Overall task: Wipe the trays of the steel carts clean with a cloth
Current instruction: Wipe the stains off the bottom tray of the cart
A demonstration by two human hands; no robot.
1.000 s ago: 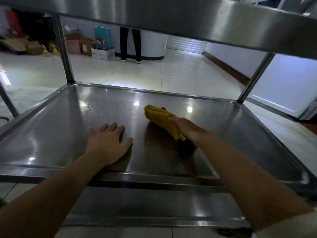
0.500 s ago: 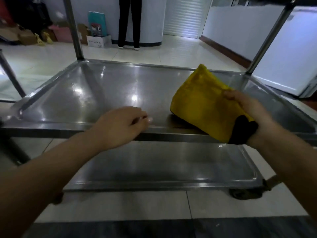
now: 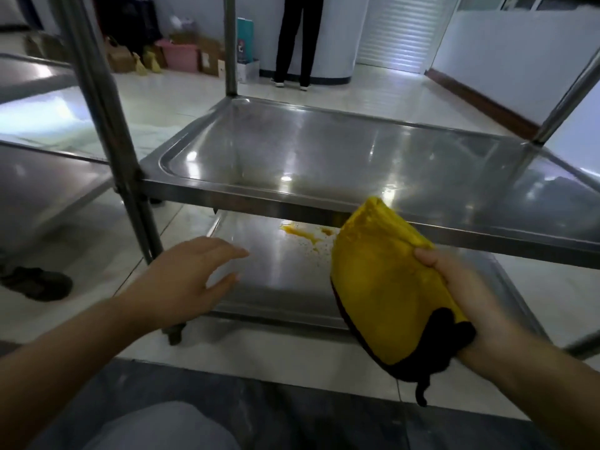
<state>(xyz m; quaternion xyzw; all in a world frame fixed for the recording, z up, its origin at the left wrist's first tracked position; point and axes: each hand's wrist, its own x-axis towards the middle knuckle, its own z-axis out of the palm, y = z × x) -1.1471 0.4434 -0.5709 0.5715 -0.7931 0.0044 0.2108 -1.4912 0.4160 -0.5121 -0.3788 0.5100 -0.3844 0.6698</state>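
From the head camera, the right hand (image 3: 461, 287) grasps a folded yellow cloth (image 3: 380, 280) with a black edge, fingers and thumb curled round its right side. The cloth hangs in the air in front of the near edge of the middle tray (image 3: 324, 157) of a steel cart, its upper tip overlapping that edge in the picture and its lower part hanging over the right half of the bottom tray (image 3: 276, 287); whether it touches either tray cannot be told.

The left hand (image 3: 185, 277) is released, fingers straight and loosely spread, holding nothing. It hovers over the near left corner of the bottom tray.

An orange-yellow spill (image 3: 302, 233) with small specks around it lies near the far edge of the bottom tray, just left of the cloth.

A second steel cart (image 3: 42, 177) stands at the left. Across the tiled floor, a person's dark trouser legs (image 3: 295, 40) stand by the wall, with cardboard boxes (image 3: 207, 56) and a pink tub (image 3: 181, 55) to their left.
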